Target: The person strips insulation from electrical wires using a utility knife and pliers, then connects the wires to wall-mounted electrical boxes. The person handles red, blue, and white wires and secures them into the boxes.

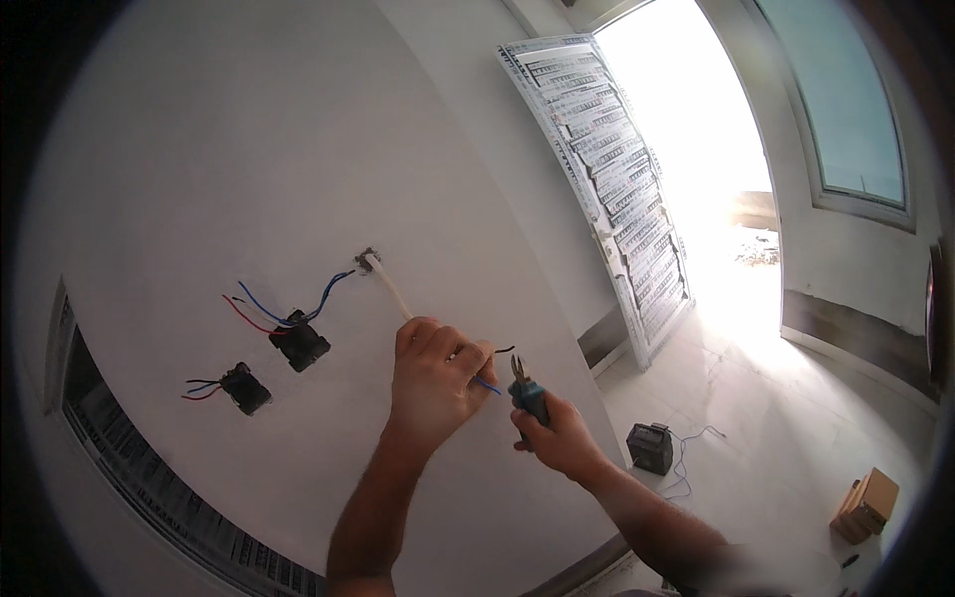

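My left hand (438, 370) is closed around a white sheathed cable (391, 289) that comes out of a small rough hole (367, 261) in the white wall. Past its fingers stick out a blue wire end (487, 385) and a short black wire end (505, 349). Just to the right, my right hand (560, 435) grips pliers (530, 396) with teal handles. Their metal jaws point up, close to the wire ends but apart from them. Blue wires (327, 296) also run from the hole toward the larger wall box.
Two black wall boxes (299, 341) (245, 389) with loose coloured wires sit left of my hands. A wrapped door (607, 189) stands open at the right. On the floor are a black case-like object (651, 449) with a thin blue cord (682, 468) and cardboard boxes (865, 504).
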The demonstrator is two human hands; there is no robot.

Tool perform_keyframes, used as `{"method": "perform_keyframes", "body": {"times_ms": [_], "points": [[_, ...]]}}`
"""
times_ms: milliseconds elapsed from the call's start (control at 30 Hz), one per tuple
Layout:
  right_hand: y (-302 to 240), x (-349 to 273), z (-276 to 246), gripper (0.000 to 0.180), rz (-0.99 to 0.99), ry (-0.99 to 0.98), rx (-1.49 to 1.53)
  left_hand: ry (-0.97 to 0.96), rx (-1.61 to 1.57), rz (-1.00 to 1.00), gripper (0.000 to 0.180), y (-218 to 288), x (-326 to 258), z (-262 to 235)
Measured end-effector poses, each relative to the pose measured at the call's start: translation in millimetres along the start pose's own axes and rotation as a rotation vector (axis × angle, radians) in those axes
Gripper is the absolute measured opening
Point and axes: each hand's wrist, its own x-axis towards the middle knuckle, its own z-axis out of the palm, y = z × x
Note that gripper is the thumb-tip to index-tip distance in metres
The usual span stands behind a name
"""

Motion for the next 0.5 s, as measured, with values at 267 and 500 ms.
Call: {"method": "perform_keyframes", "body": {"times_ms": [267, 500], "points": [[-12, 0, 8, 0.038, -0.263, 0.116, -0.144, 0.067, 0.016, 0.029, 0.013, 0, 1, 3], [-25, -2, 10, 0.031, -0.265, 0.13, -0.272, 0.059, 0.029, 0.026, 0.009, -1, -1, 4]]}}
